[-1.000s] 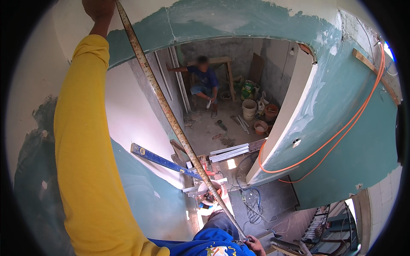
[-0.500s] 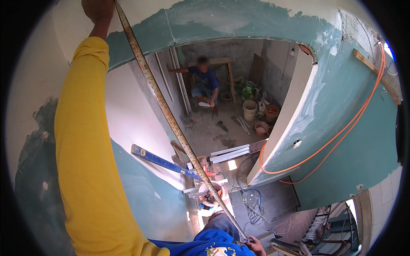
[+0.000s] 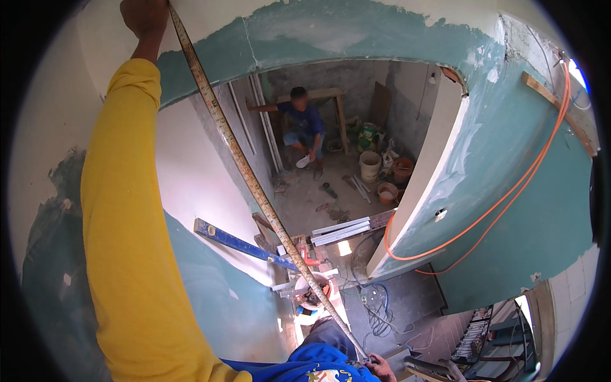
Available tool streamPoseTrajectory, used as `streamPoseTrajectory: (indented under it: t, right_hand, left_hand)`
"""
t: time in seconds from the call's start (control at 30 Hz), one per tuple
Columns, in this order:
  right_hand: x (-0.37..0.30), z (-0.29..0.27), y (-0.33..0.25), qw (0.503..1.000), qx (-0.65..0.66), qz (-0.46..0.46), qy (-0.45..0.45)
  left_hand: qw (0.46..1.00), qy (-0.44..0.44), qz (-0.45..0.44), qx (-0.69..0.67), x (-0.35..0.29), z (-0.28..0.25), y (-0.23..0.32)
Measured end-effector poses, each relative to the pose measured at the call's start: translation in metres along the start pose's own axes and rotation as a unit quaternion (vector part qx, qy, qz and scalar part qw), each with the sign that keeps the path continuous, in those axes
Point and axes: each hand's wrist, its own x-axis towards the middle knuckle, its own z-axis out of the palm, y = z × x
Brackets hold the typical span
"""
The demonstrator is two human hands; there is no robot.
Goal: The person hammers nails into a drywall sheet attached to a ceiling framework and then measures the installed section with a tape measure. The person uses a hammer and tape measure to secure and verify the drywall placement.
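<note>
A worn, stained tape measure blade [image 3: 254, 186] stretches diagonally across the view, from the upper left down to the bottom centre. High against the wall at the upper left, my left hand [image 3: 145, 19], below a yellow sleeve, is closed on the blade's far end; its fingertips are partly cut off by the frame. Down by my blue shirt, my right hand [image 3: 380, 368] closes around the tape's lower end, where the case is mostly hidden. The blade passes in front of a doorway edged with patchy green and white plaster [image 3: 305, 32].
A person [image 3: 307, 121] crouches inside the room beyond the opening, near buckets [image 3: 370, 167]. Below me are a blue spirit level [image 3: 238, 242], a tool bucket [image 3: 312, 293], white metal strips [image 3: 342, 230] and tangled cables [image 3: 380, 321]. An orange hose [image 3: 484, 229] hangs at right.
The view has shifted slightly. Both my hands keep their hold on the tape measure. The person in the room has lowered the hand with the white object a little.
</note>
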Motion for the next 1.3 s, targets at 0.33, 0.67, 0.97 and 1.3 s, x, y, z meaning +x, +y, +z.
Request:
streamPoseTrajectory:
  t: [0.33, 0.67, 0.97, 1.3]
  right_hand:
    - [-0.009, 0.008, -0.010, 0.998, -0.030, -0.053, -0.005]
    - [-0.008, 0.008, -0.014, 0.997, -0.019, -0.073, -0.023]
    - [0.000, 0.005, 0.003, 0.997, -0.003, -0.073, -0.001]
    - [-0.007, 0.010, -0.002, 0.999, -0.005, -0.052, 0.008]
  left_hand:
    - [1.000, -0.006, -0.005, 0.001, -0.003, -0.001, 0.000]
    - [0.991, -0.024, -0.110, -0.075, -0.002, 0.003, 0.000]
    - [0.973, -0.023, -0.180, -0.145, -0.002, 0.003, 0.001]
    - [0.992, -0.019, -0.076, -0.099, 0.001, -0.004, 0.006]
